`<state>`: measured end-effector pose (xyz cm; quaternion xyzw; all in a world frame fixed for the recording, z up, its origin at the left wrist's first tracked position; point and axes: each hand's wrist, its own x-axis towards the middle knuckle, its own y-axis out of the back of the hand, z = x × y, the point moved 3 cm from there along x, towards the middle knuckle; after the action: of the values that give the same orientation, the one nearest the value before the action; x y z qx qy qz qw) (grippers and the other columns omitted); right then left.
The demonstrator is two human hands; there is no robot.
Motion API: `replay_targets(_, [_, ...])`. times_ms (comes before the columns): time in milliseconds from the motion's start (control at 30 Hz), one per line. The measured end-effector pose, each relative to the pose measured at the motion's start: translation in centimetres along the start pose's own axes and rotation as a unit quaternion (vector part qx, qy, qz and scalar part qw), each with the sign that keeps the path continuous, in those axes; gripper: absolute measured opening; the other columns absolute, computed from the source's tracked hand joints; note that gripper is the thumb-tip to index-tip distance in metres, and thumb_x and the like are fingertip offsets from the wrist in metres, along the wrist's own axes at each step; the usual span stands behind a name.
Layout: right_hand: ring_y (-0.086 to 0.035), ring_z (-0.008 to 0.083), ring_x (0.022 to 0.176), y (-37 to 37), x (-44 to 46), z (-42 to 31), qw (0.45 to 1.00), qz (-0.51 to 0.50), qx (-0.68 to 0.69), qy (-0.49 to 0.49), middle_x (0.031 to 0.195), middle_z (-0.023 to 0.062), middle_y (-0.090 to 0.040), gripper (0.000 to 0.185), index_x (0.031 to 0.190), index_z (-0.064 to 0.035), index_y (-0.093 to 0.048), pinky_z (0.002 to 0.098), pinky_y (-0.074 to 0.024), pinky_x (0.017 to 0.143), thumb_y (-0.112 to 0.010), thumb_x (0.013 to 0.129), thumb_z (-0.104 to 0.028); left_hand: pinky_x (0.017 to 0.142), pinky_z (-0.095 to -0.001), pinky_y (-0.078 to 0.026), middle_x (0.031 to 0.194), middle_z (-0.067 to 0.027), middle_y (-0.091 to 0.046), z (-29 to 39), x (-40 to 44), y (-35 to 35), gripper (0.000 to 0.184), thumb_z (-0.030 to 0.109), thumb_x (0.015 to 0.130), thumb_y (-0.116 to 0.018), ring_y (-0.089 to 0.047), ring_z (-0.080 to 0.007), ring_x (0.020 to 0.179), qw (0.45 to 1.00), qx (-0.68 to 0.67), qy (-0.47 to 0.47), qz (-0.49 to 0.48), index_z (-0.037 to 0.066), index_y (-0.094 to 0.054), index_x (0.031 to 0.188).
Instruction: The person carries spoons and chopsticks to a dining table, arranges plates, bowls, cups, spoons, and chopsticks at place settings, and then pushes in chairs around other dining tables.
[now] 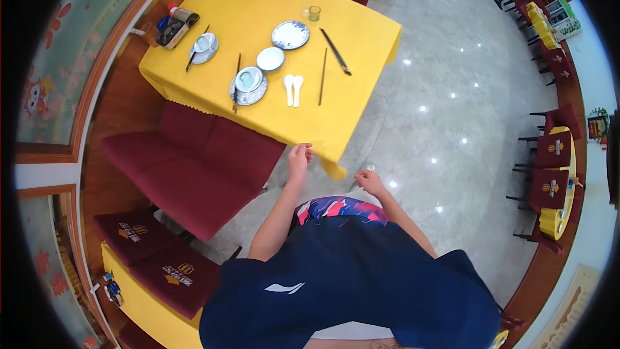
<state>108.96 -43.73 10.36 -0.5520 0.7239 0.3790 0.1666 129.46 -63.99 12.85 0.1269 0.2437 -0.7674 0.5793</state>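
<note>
My left hand [300, 155] is at the front edge of the yellow-covered table [258, 6], fingers curled together; anything inside them is hidden. Lower and to the right, my right hand [370, 182] hangs beyond the table corner with bent fingers, and I cannot make out whether it holds anything. Nearest on the cloth lie two white spoons [297, 90], side by side. Around them are a single brown chopstick [323, 76], dark chopsticks [335, 52], a white bowl [270, 59], a blue-patterned plate [290, 35] and a glass [314, 13].
A stacked place setting [248, 94] sits left of the spoons, another [205, 45] farther left. A condiment tray [177, 29] stands by the wall. A maroon bench [206, 161] fills the near left side. Grey floor [452, 90] runs right towards more tables and a distant person.
</note>
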Motion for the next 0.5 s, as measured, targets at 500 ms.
replay_targets(500, [-0.063, 0.0129, 0.073, 32.9, 0.4, 15.5, 0.959, 0.092, 0.240, -0.118, 0.085, 0.0050, -0.068, 0.027, 0.104, -0.0084, -0.064, 0.0290, -0.0496, 0.063, -0.049, 0.097, -0.029, 0.057, -0.0256, -0.048, 0.075, -0.0085, -0.065, -4.9, 6.1, -21.1, 0.028, 0.025, 0.098, -0.047, -0.058, -0.0116, 0.060, 0.987, -0.041, 0.134, 0.075, 0.003, -0.061, 0.107])
